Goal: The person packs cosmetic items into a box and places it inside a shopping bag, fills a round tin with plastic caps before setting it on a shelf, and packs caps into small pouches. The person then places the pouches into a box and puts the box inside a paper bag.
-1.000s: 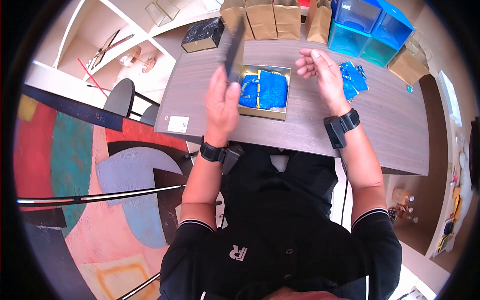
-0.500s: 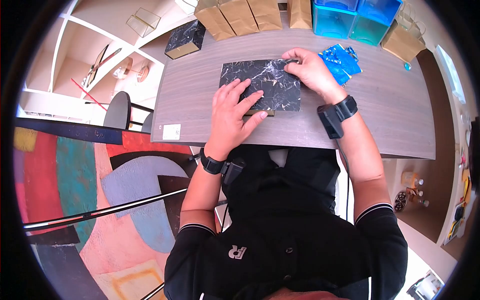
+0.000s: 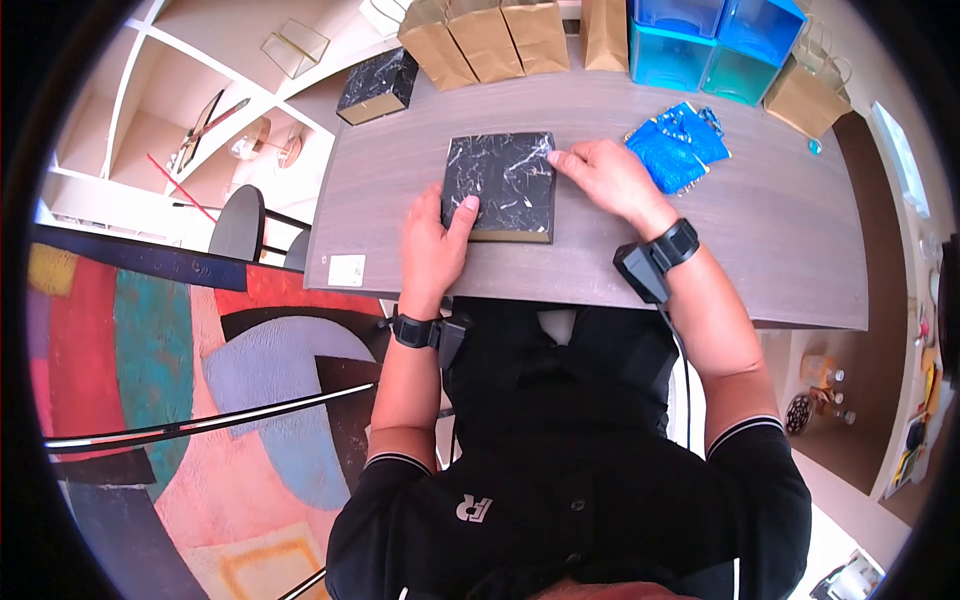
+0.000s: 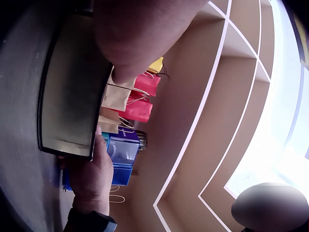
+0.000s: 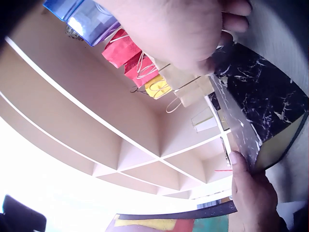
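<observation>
A black marbled box [image 3: 500,185] with gold sides lies closed on the desk in the head view. My left hand [image 3: 433,240] holds its left side, thumb on the lid's edge; in the right wrist view that thumb rests at the corner of the box [image 5: 265,96]. My right hand [image 3: 612,178] touches the lid's upper right edge with thumb and fingertips. Seen from the left wrist, the gold side of the box [image 4: 72,92] faces the camera, with the right hand [image 4: 91,174] at its far end.
A crumpled blue packet [image 3: 678,150] lies right of the box. A second marbled box [image 3: 378,88] stands at the back left, brown paper bags [image 3: 490,40] and blue and teal bins [image 3: 672,55] along the back. A white label [image 3: 346,270] is near the desk's front left.
The lid has come down over the box and its blue contents, and now sits squarely. My left hand has slid from the lid's top to its left side.
</observation>
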Demonstrator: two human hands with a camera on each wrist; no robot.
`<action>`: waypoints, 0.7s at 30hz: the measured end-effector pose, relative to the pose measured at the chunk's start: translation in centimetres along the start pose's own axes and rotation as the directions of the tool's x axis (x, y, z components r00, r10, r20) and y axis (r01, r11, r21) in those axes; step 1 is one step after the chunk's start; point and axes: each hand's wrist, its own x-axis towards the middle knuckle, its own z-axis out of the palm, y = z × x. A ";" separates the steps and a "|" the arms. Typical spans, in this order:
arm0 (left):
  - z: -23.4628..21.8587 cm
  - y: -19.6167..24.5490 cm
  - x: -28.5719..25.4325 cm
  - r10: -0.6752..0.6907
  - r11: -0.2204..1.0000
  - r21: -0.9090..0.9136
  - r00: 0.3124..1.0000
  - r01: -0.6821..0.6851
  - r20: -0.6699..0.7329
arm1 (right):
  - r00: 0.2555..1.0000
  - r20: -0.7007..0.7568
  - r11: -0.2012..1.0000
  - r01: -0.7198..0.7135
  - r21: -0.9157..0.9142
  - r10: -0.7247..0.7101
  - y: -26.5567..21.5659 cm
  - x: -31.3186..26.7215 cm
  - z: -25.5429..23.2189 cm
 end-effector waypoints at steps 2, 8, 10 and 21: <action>0.1 0.3 0.0 -0.067 0.988 -0.140 0.997 0.071 0.030 | 1.000 -0.005 1.000 0.016 -0.012 -0.016 -0.9 -0.5 0.2; 0.8 1.0 -0.1 -0.096 0.904 -0.419 0.995 0.089 0.005 | 0.994 -0.079 0.997 0.079 0.007 -0.078 -1.5 -1.0 1.4; 1.2 1.0 0.0 -0.091 0.840 -0.535 0.996 0.085 0.016 | 0.987 -0.112 0.992 0.117 0.048 -0.111 -1.0 -0.6 1.6; 2.5 2.3 4.2 -0.121 0.287 -0.883 0.928 0.372 0.352 | 0.987 -0.156 0.691 0.084 0.718 0.043 -1.1 -0.6 -1.6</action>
